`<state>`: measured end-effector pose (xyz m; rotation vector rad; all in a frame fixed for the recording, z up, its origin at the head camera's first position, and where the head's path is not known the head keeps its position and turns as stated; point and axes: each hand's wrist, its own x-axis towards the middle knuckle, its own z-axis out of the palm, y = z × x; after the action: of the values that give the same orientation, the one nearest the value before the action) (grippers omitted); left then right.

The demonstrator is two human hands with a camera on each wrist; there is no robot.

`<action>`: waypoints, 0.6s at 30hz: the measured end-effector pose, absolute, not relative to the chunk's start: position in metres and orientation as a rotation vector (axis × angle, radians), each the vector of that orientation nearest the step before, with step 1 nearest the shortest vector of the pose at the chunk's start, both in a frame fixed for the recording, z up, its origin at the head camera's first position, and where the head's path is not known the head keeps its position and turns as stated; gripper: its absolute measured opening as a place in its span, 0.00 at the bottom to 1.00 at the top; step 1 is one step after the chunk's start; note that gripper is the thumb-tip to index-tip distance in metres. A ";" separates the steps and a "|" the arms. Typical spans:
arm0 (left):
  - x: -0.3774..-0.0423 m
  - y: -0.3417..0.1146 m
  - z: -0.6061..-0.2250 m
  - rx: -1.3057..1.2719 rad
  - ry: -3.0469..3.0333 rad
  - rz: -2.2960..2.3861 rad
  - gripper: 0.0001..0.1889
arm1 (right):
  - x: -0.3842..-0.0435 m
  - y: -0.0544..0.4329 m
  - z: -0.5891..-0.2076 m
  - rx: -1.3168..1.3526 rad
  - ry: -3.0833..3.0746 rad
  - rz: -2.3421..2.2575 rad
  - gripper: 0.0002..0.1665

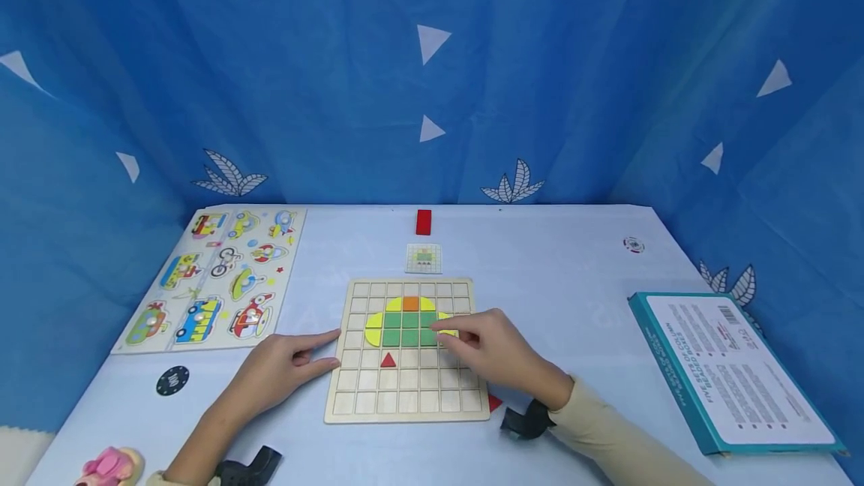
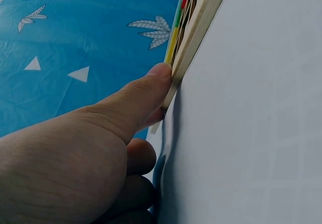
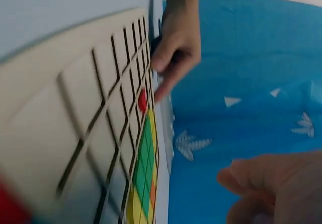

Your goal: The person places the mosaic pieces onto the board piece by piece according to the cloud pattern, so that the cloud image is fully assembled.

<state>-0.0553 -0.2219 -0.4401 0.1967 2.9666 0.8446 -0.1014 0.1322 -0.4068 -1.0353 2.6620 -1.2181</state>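
Observation:
A wooden grid board point(image 1: 359, 400) lies on the table, with green square tiles point(image 1: 391, 337), yellow curved tiles point(image 1: 373, 330), an orange square tile point(image 1: 410, 304) and a red triangle tile point(image 1: 388, 359) in its cells. At the board's left edge, my left hand point(image 1: 280, 366) touches the wood with thumb and index finger extended. My right hand point(image 1: 496, 347) hovers over the right side of the pattern, thumb and index fingertips close to the green and yellow tiles. Nothing shows between the right fingertips point(image 3: 232, 177) in the right wrist view.
Behind the board lie a small pattern card point(image 1: 424, 258) and a red block point(image 1: 423, 222). Another red piece point(image 1: 495, 402) peeks out by the board's lower right corner. A vehicle puzzle point(image 1: 216, 276) and black chip point(image 1: 172, 381) lie left; a teal box point(image 1: 742, 373) lies right.

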 end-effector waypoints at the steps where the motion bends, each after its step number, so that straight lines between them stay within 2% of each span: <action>1: -0.056 -0.222 -0.440 0.197 2.966 0.845 0.28 | -0.101 0.142 -0.406 -1.023 2.662 -1.185 0.13; 9: -0.056 -0.222 -0.439 0.176 2.961 0.836 0.29 | -0.089 0.206 -0.413 -0.842 2.598 -1.060 0.13; 18: -0.055 -0.221 -0.439 0.170 2.953 0.838 0.29 | -0.068 0.219 -0.429 -0.897 2.559 -0.985 0.15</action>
<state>-0.0554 -0.2213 -0.4385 0.1704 2.9532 0.8379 -0.0677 0.2192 -0.4293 -0.8968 2.5586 -0.9851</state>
